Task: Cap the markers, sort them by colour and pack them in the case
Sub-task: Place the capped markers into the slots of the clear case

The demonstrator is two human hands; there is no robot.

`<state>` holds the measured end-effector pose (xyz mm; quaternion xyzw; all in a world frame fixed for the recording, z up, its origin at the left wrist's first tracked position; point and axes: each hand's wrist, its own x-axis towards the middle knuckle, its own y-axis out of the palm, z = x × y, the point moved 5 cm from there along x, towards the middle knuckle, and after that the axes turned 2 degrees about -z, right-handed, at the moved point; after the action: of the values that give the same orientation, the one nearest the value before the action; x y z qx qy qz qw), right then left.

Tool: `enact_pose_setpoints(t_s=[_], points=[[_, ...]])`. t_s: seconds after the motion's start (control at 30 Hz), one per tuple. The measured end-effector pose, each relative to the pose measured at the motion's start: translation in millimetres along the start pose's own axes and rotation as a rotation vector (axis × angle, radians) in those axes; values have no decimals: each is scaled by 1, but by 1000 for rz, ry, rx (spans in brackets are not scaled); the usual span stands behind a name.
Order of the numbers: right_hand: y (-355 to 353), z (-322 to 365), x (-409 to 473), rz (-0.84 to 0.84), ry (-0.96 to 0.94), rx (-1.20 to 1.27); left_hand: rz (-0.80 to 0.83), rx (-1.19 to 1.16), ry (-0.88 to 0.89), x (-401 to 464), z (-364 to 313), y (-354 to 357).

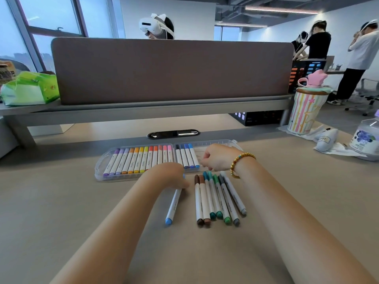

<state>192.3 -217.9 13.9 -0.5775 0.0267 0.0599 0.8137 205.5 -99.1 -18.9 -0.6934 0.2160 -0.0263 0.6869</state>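
Fingers first: our left hand (171, 174) curls down over the top end of a light blue marker (173, 206) lying on the desk (61, 212); it seems to grip it, though the fingertips are hidden. Our right hand (217, 157), a bead bracelet (241, 163) on its wrist, hangs with fingers curled at the right half of the case (114, 177); we cannot tell whether it pinches anything.

Case sits open, just beyond both hands. Left half looks full: purples, oranges, yellows, reds, pinks in a row (139, 158). Right half holds one black and three blues (187, 155), the rest bare. All markers in view seem capped.

Left to pack, by our reckoning: the light blue one, plus seven loose markers (219, 198) side by side near the right wrist, browns, teals, green, greys. Well past halfway.

Desk is beige, backed by a grey-brown partition (172, 70). Striped bottle (305, 111) to the right, green bag (30, 89) on the left shelf. People stand in an office behind.
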Motion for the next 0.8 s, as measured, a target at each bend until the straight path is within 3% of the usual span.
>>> enact_pose_setpoints(t_s=[0.13,0.43,0.8], points=[[10,13,-7,122,-43,-127,15,-126,-35,3,19,-8],[27,27,-12,84,-17,-267,-108,-445,-73,3,45,-24],[30,30,-10,138,6,-96,-237,-739,-125,10,59,-35]])
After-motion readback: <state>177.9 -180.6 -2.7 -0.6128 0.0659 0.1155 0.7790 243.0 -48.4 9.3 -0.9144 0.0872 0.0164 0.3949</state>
